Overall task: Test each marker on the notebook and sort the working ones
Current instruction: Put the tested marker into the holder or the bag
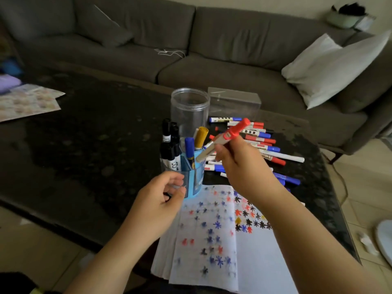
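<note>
Hands: right (pixel 237 164) gripping red marker (pixel 228 137).

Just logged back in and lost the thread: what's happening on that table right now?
A person is testing markers. The right hand holds a capped red marker above the blue holder, which already has black, blue and yellow ones. The left hand touches the holder. The notebook is covered in test marks; a pile waits behind.

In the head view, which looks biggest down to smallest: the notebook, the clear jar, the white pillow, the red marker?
1. White pillow and notebook: alike, nearness makes it unsure.
2. Clear jar.
3. Red marker.
</note>
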Action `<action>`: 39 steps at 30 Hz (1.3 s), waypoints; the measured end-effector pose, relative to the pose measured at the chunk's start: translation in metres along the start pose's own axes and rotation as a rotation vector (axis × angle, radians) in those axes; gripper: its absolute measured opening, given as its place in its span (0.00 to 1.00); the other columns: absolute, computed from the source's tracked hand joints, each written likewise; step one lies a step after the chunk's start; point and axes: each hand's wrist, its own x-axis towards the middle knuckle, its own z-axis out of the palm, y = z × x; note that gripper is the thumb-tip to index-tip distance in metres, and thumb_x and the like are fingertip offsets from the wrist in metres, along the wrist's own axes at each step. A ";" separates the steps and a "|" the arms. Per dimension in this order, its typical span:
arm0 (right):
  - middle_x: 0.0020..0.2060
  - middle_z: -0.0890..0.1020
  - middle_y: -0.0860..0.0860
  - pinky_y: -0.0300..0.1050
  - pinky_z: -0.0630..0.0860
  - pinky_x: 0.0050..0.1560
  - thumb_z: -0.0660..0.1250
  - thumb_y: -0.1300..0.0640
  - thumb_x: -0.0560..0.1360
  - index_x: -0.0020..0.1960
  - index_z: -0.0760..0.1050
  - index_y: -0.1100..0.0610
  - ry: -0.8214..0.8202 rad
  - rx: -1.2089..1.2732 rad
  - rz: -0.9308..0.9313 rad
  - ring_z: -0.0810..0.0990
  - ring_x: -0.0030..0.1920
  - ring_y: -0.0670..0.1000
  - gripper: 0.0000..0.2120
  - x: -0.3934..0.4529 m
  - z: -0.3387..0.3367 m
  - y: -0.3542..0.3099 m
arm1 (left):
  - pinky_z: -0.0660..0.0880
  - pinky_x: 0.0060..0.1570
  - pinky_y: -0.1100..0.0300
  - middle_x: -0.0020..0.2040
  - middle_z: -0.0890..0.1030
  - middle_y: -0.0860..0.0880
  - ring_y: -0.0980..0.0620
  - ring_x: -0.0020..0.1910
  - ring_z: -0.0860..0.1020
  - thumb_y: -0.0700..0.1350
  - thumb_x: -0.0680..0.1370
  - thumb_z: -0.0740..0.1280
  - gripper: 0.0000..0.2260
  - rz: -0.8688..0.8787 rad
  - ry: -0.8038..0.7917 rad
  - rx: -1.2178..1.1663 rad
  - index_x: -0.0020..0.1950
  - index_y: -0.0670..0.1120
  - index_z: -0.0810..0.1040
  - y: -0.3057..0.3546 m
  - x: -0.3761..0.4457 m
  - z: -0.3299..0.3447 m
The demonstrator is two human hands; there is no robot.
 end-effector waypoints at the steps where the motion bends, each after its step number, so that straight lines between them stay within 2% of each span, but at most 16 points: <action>1: 0.37 0.76 0.47 0.31 0.68 0.38 0.56 0.54 0.81 0.50 0.71 0.56 -0.039 -0.024 -0.008 0.73 0.37 0.44 0.08 0.005 0.003 -0.001 | 0.72 0.48 0.69 0.50 0.77 0.60 0.67 0.48 0.75 0.42 0.76 0.66 0.11 0.001 -0.001 0.000 0.53 0.58 0.74 0.000 0.001 0.000; 5: 0.32 0.71 0.46 0.33 0.65 0.28 0.57 0.52 0.81 0.48 0.70 0.57 -0.216 -0.133 0.036 0.69 0.30 0.43 0.09 0.018 0.018 0.001 | 0.71 0.45 0.71 0.49 0.77 0.60 0.66 0.47 0.75 0.41 0.76 0.66 0.11 0.020 0.005 0.000 0.52 0.57 0.74 -0.001 0.003 0.002; 9: 0.33 0.72 0.47 0.35 0.63 0.30 0.57 0.51 0.81 0.47 0.72 0.55 -0.315 -0.152 0.055 0.70 0.32 0.44 0.10 0.013 0.032 0.008 | 0.71 0.42 0.76 0.48 0.77 0.60 0.68 0.47 0.75 0.42 0.77 0.65 0.09 0.040 -0.026 0.001 0.51 0.57 0.74 -0.003 0.000 0.010; 10: 0.34 0.73 0.47 0.35 0.64 0.31 0.57 0.51 0.81 0.49 0.73 0.54 -0.306 -0.143 0.042 0.71 0.33 0.44 0.09 0.010 0.033 0.011 | 0.71 0.41 0.76 0.47 0.77 0.59 0.68 0.46 0.75 0.42 0.77 0.65 0.09 0.036 -0.042 -0.004 0.51 0.56 0.74 -0.003 -0.002 0.013; 13: 0.34 0.74 0.44 0.29 0.66 0.35 0.59 0.51 0.80 0.64 0.73 0.53 -0.228 -0.075 0.020 0.72 0.33 0.40 0.15 -0.004 0.028 0.019 | 0.71 0.41 0.75 0.45 0.78 0.59 0.67 0.45 0.75 0.44 0.77 0.65 0.07 0.036 -0.065 0.019 0.51 0.56 0.75 -0.003 -0.001 0.024; 15: 0.34 0.74 0.43 0.27 0.68 0.35 0.60 0.52 0.80 0.67 0.70 0.50 -0.135 -0.009 0.062 0.73 0.33 0.37 0.16 -0.015 0.019 0.028 | 0.72 0.43 0.74 0.45 0.78 0.60 0.66 0.46 0.75 0.45 0.77 0.65 0.07 0.047 -0.077 0.046 0.52 0.56 0.76 -0.001 0.002 0.031; 18: 0.37 0.76 0.45 0.31 0.70 0.33 0.61 0.52 0.79 0.65 0.71 0.49 -0.059 0.017 0.181 0.74 0.34 0.41 0.15 -0.036 0.003 0.052 | 0.71 0.44 0.74 0.44 0.78 0.62 0.67 0.46 0.75 0.45 0.77 0.65 0.06 0.077 -0.108 0.062 0.50 0.56 0.76 0.008 0.009 0.043; 21: 0.46 0.78 0.48 0.29 0.68 0.33 0.62 0.54 0.79 0.63 0.74 0.51 0.009 -0.089 0.283 0.73 0.35 0.41 0.13 -0.059 -0.009 0.088 | 0.72 0.47 0.68 0.44 0.79 0.60 0.64 0.46 0.76 0.45 0.77 0.65 0.07 0.106 -0.162 0.070 0.47 0.58 0.76 0.020 0.019 0.062; 23: 0.53 0.78 0.50 0.27 0.69 0.41 0.63 0.55 0.78 0.62 0.75 0.54 0.081 -0.221 0.340 0.74 0.40 0.41 0.13 -0.072 -0.017 0.111 | 0.72 0.47 0.68 0.45 0.78 0.61 0.64 0.47 0.75 0.45 0.77 0.64 0.05 0.131 -0.197 0.085 0.48 0.56 0.76 0.030 0.025 0.076; 24: 0.56 0.77 0.50 0.29 0.70 0.47 0.64 0.55 0.78 0.62 0.75 0.54 0.112 -0.282 0.372 0.74 0.46 0.43 0.13 -0.077 -0.021 0.122 | 0.71 0.46 0.71 0.45 0.78 0.61 0.64 0.47 0.75 0.45 0.78 0.64 0.05 0.147 -0.208 0.100 0.49 0.55 0.77 0.035 0.028 0.083; 26: 0.59 0.75 0.50 0.41 0.73 0.57 0.64 0.53 0.78 0.64 0.74 0.53 0.132 -0.381 0.427 0.73 0.56 0.49 0.15 -0.084 -0.029 0.139 | 0.69 0.43 0.74 0.44 0.77 0.61 0.64 0.45 0.75 0.45 0.78 0.63 0.05 0.184 -0.206 0.123 0.50 0.53 0.77 0.046 0.034 0.098; 28: 0.59 0.74 0.50 0.45 0.71 0.60 0.64 0.50 0.78 0.64 0.74 0.52 0.093 -0.432 0.450 0.71 0.59 0.51 0.16 -0.088 -0.033 0.148 | 0.69 0.41 0.73 0.42 0.76 0.60 0.63 0.43 0.74 0.44 0.78 0.64 0.04 0.196 -0.203 0.127 0.49 0.52 0.77 0.054 0.039 0.114; 31: 0.57 0.76 0.50 0.46 0.70 0.60 0.64 0.49 0.77 0.64 0.74 0.51 0.026 -0.481 0.406 0.71 0.57 0.52 0.16 -0.088 -0.032 0.154 | 0.71 0.41 0.70 0.42 0.76 0.60 0.63 0.42 0.74 0.45 0.78 0.63 0.04 0.162 -0.210 0.095 0.49 0.51 0.77 0.061 0.042 0.134; 35: 0.54 0.77 0.49 0.46 0.71 0.57 0.65 0.47 0.76 0.62 0.76 0.51 0.013 -0.498 0.347 0.72 0.54 0.51 0.16 -0.088 -0.025 0.158 | 0.68 0.37 0.76 0.43 0.77 0.60 0.66 0.42 0.74 0.45 0.78 0.64 0.04 0.117 -0.201 0.078 0.50 0.52 0.77 0.053 0.035 0.148; 37: 0.51 0.77 0.48 0.44 0.72 0.54 0.67 0.49 0.75 0.58 0.78 0.51 0.051 -0.442 0.324 0.73 0.52 0.50 0.13 -0.090 -0.025 0.158 | 0.69 0.37 0.78 0.42 0.78 0.60 0.66 0.41 0.75 0.44 0.77 0.65 0.05 0.097 -0.184 0.061 0.50 0.50 0.79 0.046 0.030 0.150; 39: 0.47 0.78 0.46 0.39 0.74 0.49 0.71 0.53 0.73 0.51 0.79 0.51 0.158 -0.264 0.316 0.76 0.48 0.47 0.08 -0.091 -0.030 0.151 | 0.70 0.38 0.76 0.40 0.79 0.58 0.64 0.39 0.76 0.43 0.77 0.65 0.05 0.078 -0.171 0.049 0.49 0.50 0.80 0.044 0.028 0.150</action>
